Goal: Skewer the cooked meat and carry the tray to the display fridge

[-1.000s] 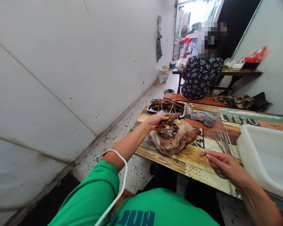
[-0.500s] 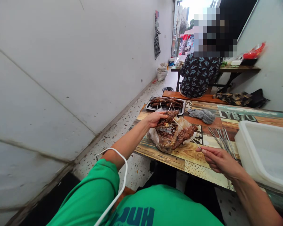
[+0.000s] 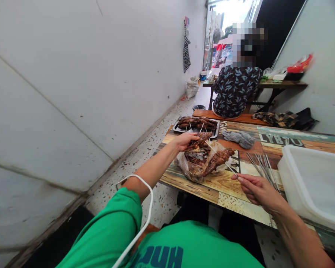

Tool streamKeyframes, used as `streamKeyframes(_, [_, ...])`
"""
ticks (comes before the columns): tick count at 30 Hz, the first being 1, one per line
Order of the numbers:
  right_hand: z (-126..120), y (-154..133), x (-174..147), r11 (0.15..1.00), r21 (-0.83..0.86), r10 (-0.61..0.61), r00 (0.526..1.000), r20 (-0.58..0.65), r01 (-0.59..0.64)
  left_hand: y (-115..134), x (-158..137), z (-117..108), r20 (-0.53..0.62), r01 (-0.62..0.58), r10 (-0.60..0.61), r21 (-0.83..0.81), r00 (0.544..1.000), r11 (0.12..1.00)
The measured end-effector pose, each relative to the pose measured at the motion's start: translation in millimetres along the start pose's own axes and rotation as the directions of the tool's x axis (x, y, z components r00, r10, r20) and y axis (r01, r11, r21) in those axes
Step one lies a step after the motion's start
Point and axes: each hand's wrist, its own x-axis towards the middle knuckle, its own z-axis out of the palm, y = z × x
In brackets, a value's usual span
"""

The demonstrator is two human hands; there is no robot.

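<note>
Right hand (image 3: 261,190) pinches a thin skewer (image 3: 231,170) while left hand (image 3: 185,142) grips a sauced meat piece (image 3: 204,137), apparently mid-threading, so next push calls for steady alignment.

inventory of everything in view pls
near table: one, multicoloured, foreground
meat bag: one, translucent, on near table
left meat: one, brown, in left hand
right meat: one, brown, at bag's right
meat tray: one, silvery, beyond bag
cloth: one, grey, right of tray
tub: one, white, right
loose skewers: several, metallic, left of tub
bench: one, brown, middle
patterned cloth: one, dark, bench
seated person: one, dark top, bench
far table: one, brown, background
packet: one, red, far table
checked cloth: one, black and white, left wall
sack: one, whitish, floor
bin: one, dark, beyond bench
cable: one, white, bottom
shirt: one, green, bottom
left hand: one, bare, holding left meat
right hand: one, bare, pinching right meat's skewer
</note>
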Motion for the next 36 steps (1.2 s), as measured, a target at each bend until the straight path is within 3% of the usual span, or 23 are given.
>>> streamKeyframes(8, [1.9,-4.2,-3.9,1.0,-0.026,0.004,1.0,-0.004,-0.004,-0.7,-5.3,2.3,0.012,-0.003,0.004,-0.028,1.0,1.0])
streamKeyframes(18, [-1.4,-4.1,-10.5,0.999,-0.051,0.013,0.999,-0.047,-0.016,-6.5,3.3,-10.5,0.078,-0.015,0.026,-0.139,0.997,0.99])
streamKeyframes(36, [0.1,8.0,-2.2,0.998,-0.053,-0.014,1.0,-0.004,0.014,-9.2,0.5,-2.8,0.118,0.007,0.013,-0.164,0.993,0.986])
